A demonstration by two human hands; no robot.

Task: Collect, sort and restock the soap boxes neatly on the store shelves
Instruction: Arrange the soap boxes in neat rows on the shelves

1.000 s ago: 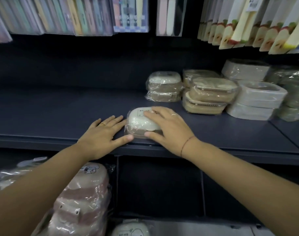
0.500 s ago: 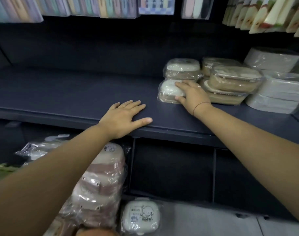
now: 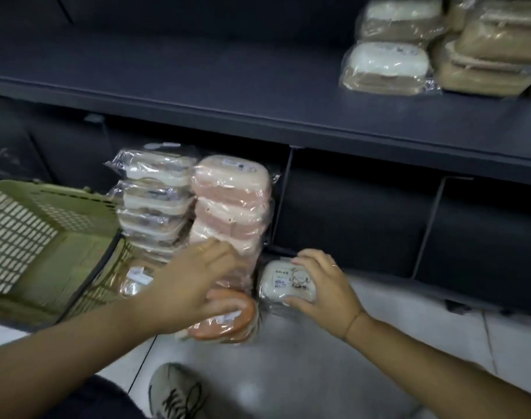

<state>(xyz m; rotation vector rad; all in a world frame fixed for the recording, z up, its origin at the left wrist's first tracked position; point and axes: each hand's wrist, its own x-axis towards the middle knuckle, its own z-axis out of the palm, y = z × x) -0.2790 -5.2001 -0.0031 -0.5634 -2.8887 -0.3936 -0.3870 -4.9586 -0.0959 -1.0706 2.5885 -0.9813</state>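
Our right hand grips white plastic-wrapped soap box with cartoon label on floor; left hand, fingers spread, rests atop orange wrapped soap box.

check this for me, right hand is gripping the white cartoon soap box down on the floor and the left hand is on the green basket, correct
Not quite. The head view shows the left hand on the orange soap box at the foot of the pink stack, not on the green basket. The right hand does grip the white cartoon soap box on the floor.
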